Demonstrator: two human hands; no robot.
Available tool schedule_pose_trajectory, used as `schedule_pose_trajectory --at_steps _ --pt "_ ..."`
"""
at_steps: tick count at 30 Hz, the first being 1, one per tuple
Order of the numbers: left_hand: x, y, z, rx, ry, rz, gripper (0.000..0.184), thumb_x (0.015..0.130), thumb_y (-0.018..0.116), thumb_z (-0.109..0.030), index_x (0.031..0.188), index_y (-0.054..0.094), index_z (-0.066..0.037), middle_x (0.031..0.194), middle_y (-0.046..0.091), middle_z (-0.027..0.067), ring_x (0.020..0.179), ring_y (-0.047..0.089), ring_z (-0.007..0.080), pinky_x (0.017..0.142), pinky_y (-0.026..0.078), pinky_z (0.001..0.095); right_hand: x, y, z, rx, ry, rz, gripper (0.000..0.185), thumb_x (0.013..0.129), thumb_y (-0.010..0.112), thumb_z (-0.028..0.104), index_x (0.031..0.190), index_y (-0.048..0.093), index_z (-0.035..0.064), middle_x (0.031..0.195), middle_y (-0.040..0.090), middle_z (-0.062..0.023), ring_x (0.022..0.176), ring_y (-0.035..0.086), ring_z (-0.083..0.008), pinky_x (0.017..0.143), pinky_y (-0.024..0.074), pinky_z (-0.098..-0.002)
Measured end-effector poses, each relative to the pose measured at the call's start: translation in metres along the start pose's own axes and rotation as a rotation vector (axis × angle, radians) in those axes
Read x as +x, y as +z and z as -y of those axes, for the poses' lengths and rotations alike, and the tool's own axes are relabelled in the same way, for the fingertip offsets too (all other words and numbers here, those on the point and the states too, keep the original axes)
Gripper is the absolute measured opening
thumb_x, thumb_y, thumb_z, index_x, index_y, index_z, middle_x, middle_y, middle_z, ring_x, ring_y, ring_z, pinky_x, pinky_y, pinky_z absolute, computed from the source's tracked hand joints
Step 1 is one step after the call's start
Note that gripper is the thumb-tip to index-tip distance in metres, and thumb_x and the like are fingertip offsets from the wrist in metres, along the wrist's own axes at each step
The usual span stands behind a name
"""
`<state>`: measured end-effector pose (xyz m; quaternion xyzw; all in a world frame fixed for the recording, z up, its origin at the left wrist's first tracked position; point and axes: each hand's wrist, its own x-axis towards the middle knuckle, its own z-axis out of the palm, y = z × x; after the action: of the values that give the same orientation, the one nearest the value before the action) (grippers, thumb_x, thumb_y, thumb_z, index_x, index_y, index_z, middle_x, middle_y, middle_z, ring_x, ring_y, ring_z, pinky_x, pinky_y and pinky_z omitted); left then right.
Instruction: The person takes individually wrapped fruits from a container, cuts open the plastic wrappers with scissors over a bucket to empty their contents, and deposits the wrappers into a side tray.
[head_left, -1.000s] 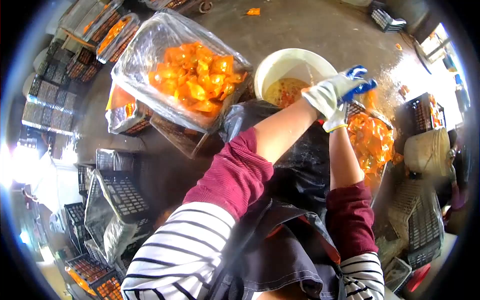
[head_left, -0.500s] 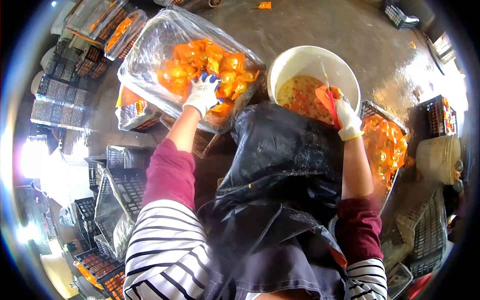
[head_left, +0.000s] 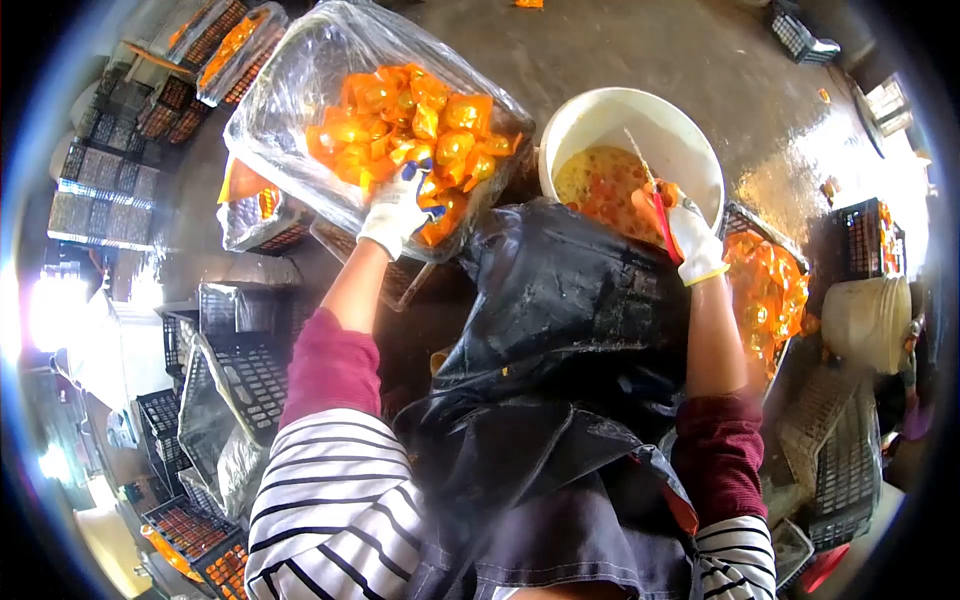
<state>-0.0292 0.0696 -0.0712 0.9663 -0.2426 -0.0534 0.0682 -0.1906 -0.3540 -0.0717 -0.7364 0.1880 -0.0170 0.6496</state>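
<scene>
My left hand (head_left: pixel 398 208), in a white glove with blue fingertips, reaches into a crate lined with clear plastic (head_left: pixel 275 120). Its fingers curl against an orange plastic packet (head_left: pixel 410 152) at the near side of a pile of similar shiny packets (head_left: pixel 455 145). My right hand (head_left: pixel 682 225), gloved in white with orange-stained fingers, is closed around the red handle of a knife (head_left: pixel 637 150). The knife points up and away over a white bucket (head_left: pixel 572 125). Inside the bucket is yellowish liquid with small orange-red pieces (head_left: pixel 605 175).
A black apron (head_left: pixel 580 290) covers my lap between crate and bucket. Close by my right forearm stands a crate of crumpled orange packets (head_left: pixel 765 290). Farther right is a pale bucket (head_left: pixel 870 322). Black plastic crates (head_left: pixel 240 385) stand at left. The floor (head_left: pixel 600 40) looks wet.
My left hand has moved down and slightly left within the packet pile, its fingers now more curled. The knife in my right hand has tilted left. The view has shifted slightly.
</scene>
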Motion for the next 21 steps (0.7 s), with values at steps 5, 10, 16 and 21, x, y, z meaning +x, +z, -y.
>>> schedule_pose_trajectory --at_steps 5,10,16,21 --pt "0.018 -0.024 -0.016 -0.008 -0.083 0.212 0.071 0.077 0.071 -0.042 0.135 0.043 -0.01 0.133 0.047 0.0176 0.122 0.047 0.0341 0.103 0.039 0.0403 -0.011 0.005 0.02 -0.438 -0.024 -0.004 0.037 0.085 0.065 0.034 0.103 0.06 0.0028 0.078 0.062 -0.0114 0.074 0.058 -0.0199 0.069 0.0436 -0.0333" --pt "0.015 0.026 -0.013 0.015 -0.143 0.033 0.068 0.078 0.069 -0.042 0.135 0.044 -0.016 0.134 0.047 0.0183 0.119 0.049 0.0355 0.099 0.041 0.0426 -0.022 0.008 0.036 -0.592 -0.077 0.017 0.026 0.086 0.069 0.022 0.101 0.062 0.0025 0.085 0.063 -0.0019 0.079 0.052 -0.0108 0.072 0.0431 -0.0272" --pt "0.031 0.023 -0.01 0.024 -0.251 0.086 0.055 0.078 0.069 -0.038 0.126 0.055 -0.014 0.115 0.062 0.017 0.106 0.058 0.0333 0.09 0.047 0.0422 -0.023 0.008 0.036 -0.705 -0.121 0.024 0.024 0.086 0.068 0.022 0.101 0.063 0.0033 0.086 0.065 -0.0068 0.079 0.057 -0.0169 0.073 0.0457 -0.0319" --pt "0.028 0.024 0.008 -0.105 -0.074 0.064 0.055 0.08 0.067 -0.043 0.123 0.057 -0.012 0.12 0.06 0.0166 0.108 0.058 0.0334 0.09 0.047 0.0443 -0.02 0.006 0.033 -0.732 -0.117 0.067 0.034 0.086 0.06 0.037 0.097 0.059 0.0052 0.091 0.064 -0.0207 0.089 0.06 -0.0375 0.076 0.0445 -0.0412"
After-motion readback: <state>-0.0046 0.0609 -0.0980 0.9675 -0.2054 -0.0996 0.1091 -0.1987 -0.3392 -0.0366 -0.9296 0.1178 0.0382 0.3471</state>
